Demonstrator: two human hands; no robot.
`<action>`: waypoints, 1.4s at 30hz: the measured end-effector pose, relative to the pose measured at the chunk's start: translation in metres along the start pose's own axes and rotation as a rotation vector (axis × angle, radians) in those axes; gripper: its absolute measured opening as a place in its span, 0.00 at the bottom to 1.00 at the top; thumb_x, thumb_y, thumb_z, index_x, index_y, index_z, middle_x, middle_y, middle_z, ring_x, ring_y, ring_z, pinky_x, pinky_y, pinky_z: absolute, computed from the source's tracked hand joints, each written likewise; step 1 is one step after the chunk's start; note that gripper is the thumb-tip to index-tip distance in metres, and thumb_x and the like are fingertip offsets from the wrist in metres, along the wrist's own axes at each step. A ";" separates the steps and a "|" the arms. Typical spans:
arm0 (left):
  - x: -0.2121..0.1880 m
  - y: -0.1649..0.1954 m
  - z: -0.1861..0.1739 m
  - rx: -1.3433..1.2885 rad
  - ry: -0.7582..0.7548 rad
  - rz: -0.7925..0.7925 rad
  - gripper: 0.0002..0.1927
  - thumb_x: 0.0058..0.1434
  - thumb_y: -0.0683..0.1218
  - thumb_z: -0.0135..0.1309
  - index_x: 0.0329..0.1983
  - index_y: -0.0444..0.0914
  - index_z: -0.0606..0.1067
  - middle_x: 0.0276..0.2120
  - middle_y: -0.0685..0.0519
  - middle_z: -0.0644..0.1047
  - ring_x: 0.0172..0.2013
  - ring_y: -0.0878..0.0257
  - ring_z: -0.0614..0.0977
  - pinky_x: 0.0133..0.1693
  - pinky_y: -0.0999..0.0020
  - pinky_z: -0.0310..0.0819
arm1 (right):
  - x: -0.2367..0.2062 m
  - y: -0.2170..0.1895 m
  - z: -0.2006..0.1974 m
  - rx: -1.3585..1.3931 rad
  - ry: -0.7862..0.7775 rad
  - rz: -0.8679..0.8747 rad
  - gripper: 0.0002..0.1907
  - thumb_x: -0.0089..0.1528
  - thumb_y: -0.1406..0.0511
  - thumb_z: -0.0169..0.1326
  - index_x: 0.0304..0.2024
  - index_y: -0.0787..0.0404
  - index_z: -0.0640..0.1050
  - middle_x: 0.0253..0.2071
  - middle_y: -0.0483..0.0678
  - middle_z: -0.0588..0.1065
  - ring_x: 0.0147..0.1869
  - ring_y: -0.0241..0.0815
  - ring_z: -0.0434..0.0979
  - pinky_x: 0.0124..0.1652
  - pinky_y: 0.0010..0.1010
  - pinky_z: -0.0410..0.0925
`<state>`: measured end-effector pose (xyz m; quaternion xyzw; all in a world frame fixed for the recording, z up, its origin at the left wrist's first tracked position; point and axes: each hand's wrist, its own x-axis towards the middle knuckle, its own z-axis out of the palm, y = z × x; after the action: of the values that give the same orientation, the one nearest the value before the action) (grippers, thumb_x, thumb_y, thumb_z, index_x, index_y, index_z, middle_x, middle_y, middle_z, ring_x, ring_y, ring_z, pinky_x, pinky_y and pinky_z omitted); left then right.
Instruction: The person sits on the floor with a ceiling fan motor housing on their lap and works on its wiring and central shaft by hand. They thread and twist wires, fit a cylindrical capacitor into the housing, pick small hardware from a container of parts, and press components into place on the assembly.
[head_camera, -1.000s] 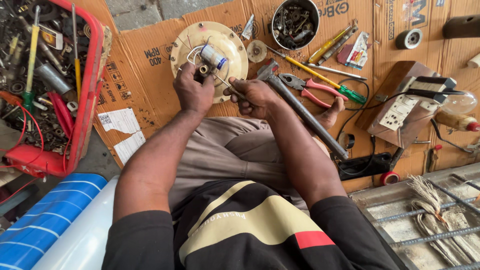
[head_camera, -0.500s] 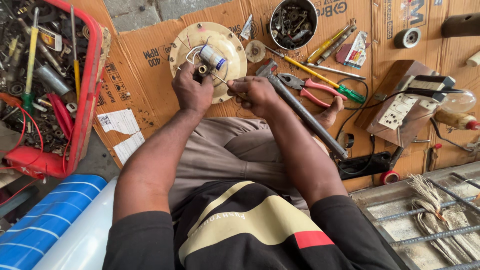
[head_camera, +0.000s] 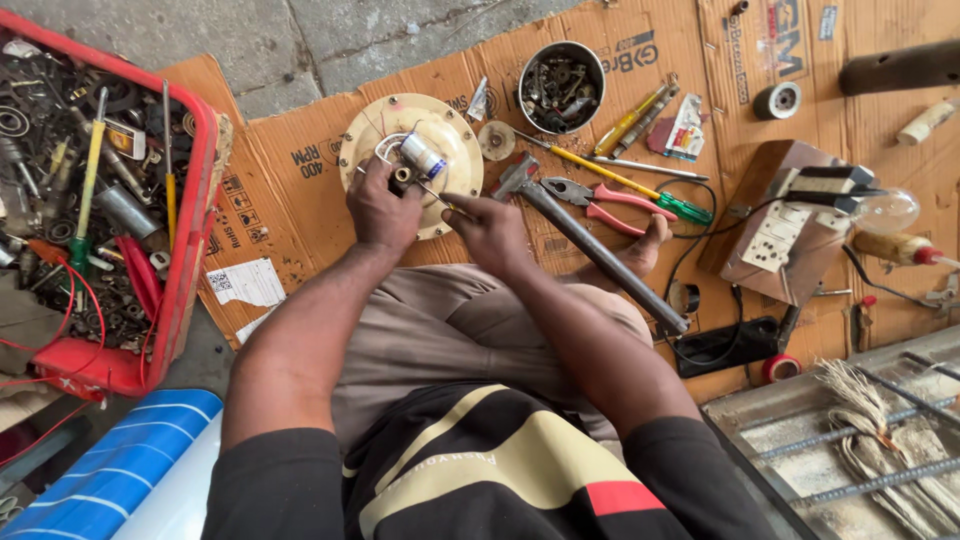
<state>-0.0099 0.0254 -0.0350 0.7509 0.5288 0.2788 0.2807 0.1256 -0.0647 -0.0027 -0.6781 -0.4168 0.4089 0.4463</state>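
A: Where is the round cream-coloured motor housing (head_camera: 455, 150), the one with the copper windings?

B: It lies on the flattened brown cardboard sheet (head_camera: 300, 190), near the far edge of the cardboard and a little left of its middle. The person sits at the near edge with knees drawn up.

A: And what do the hands do?

B: The left hand (head_camera: 380, 212) rests on the near part of the housing, beside the small white cylindrical capacitor (head_camera: 422, 156). Its fingers are curled down and seem to press on the centre part; what exactly they pinch is hidden. The right hand (head_camera: 490, 228) is at the near right rim, its fingers pressed together around a thin metal tool, perhaps a wire or a probe, whose tip points toward the centre.

A: So which step is this, in his judgement?

B: It looks like work on the wiring or a small fastener at the hub. The next move would call for a steady left hand and a fine, exact push with the tool tip.

A: Other tools close by?

B: A grey steel hammer (head_camera: 600, 250) and red-handled pliers (head_camera: 610, 198) lie just to the right, untouched.
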 end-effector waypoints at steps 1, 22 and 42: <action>0.000 0.000 0.001 0.003 0.004 0.001 0.16 0.49 0.38 0.65 0.41 0.35 0.75 0.38 0.42 0.79 0.40 0.42 0.81 0.42 0.49 0.76 | -0.005 -0.001 0.004 -0.265 0.084 -0.254 0.13 0.65 0.66 0.62 0.53 0.53 0.84 0.39 0.50 0.82 0.37 0.42 0.83 0.35 0.33 0.75; -0.004 -0.013 0.009 -0.014 0.004 -0.029 0.17 0.49 0.38 0.60 0.43 0.36 0.73 0.38 0.42 0.77 0.40 0.40 0.80 0.42 0.46 0.74 | 0.013 0.013 -0.001 0.819 -0.217 0.939 0.14 0.64 0.64 0.60 0.52 0.58 0.80 0.29 0.41 0.74 0.23 0.30 0.65 0.19 0.21 0.53; -0.034 -0.005 0.013 -0.102 0.061 -0.142 0.16 0.53 0.35 0.62 0.39 0.34 0.68 0.37 0.42 0.73 0.38 0.40 0.78 0.38 0.48 0.72 | -0.018 0.017 0.014 -0.230 0.051 0.307 0.12 0.66 0.59 0.59 0.42 0.61 0.85 0.21 0.51 0.78 0.21 0.33 0.72 0.24 0.30 0.63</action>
<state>-0.0137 -0.0075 -0.0510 0.6875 0.5741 0.3072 0.3214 0.1100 -0.0822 -0.0192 -0.7905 -0.3409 0.4046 0.3086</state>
